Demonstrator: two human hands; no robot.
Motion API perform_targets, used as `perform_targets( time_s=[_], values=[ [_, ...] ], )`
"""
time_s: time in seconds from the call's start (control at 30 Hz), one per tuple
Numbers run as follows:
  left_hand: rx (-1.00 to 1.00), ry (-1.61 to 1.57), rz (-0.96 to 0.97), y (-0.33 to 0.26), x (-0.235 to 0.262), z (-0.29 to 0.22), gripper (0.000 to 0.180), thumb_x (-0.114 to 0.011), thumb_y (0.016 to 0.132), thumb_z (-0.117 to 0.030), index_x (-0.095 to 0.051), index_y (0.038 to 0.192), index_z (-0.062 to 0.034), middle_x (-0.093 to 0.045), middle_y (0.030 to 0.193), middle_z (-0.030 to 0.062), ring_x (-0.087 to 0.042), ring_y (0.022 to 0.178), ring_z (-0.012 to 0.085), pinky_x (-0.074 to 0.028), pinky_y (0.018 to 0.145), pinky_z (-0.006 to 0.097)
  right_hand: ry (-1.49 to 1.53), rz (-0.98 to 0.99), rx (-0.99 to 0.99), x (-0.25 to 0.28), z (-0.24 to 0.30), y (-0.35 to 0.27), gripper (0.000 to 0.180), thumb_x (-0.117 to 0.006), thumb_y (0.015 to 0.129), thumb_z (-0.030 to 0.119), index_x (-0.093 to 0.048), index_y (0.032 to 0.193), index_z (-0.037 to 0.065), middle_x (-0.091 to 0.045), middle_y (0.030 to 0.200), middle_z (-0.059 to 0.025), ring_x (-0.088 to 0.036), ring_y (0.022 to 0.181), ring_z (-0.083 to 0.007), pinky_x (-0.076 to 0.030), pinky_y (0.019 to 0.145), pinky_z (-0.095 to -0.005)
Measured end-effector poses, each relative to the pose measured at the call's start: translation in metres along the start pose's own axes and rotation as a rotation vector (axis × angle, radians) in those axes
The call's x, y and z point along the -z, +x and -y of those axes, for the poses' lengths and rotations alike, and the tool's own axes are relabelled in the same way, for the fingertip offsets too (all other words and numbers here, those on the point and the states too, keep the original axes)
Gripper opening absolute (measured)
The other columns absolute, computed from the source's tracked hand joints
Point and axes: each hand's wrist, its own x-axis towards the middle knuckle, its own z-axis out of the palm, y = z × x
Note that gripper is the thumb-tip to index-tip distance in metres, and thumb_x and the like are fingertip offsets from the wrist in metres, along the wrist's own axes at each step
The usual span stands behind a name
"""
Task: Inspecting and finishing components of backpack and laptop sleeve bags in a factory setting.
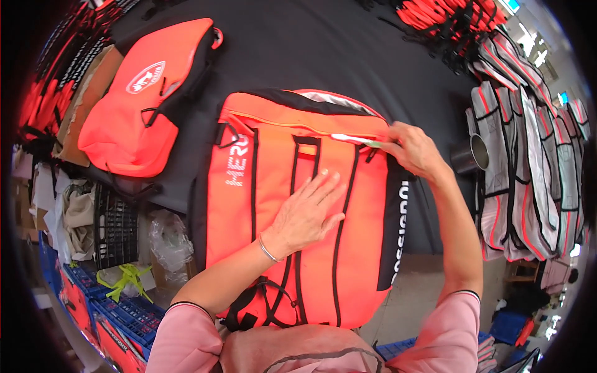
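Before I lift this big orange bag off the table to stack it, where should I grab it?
Take the black webbing straps that run up the front of the orange bag, from above. The bag lies flat on the black table, so the straps are its only raised, loose part.

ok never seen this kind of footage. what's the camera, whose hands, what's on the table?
It is one wide fisheye camera worn on a person's head, looking down, so straight edges bend near the rim. The two forearms in pink sleeves entering from below are the wearer's own.

The left hand lies flat on a big orange bag with black straps, pressing it onto the black table. The right hand pinches a thin light-coloured tool at the bag's top edge; what kind of tool is unclear.

A second orange bag lies at upper left. Grey vests with orange trim are stacked to the right, and a metal cup stands beside them.
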Motion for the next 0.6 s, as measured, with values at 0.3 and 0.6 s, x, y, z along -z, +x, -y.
perform_targets(
  time_s=[0.3, 0.6],
  values=[
    [0.274, 0.235, -0.055, -0.036, 0.065, 0.037, 0.08, -0.067, 0.085, -0.037, -0.031, 0.146, -0.0009, -0.027, 0.152, 0.0227, -0.043, 0.128, 0.0406, -0.036, 0.106, 0.044, 0.102, -0.268, -0.107, 0.053, 0.011, -0.035, 0.009, -0.066, 0.081, 0.007, -0.063, 0.08, -0.001, -0.054, 0.072, -0.0101, -0.054, 0.063, -0.0214, -0.043, 0.06, -0.0337],
    [0.267, 0.23, -0.096, -0.049, 0.052, 0.037, 0.072, -0.063, 0.088, -0.039, -0.038, 0.143, -0.0011, -0.036, 0.148, 0.022, -0.039, 0.133, 0.0399, -0.032, 0.11, 0.046, 0.405, -0.009, 0.055, -0.02, 0.052, 0.039, 0.017, -0.066, 0.087, 0.015, -0.063, 0.086, -0.002, -0.059, 0.081, -0.0113, -0.056, 0.074, -0.0235, -0.044, 0.068, -0.0361]
  ],
)
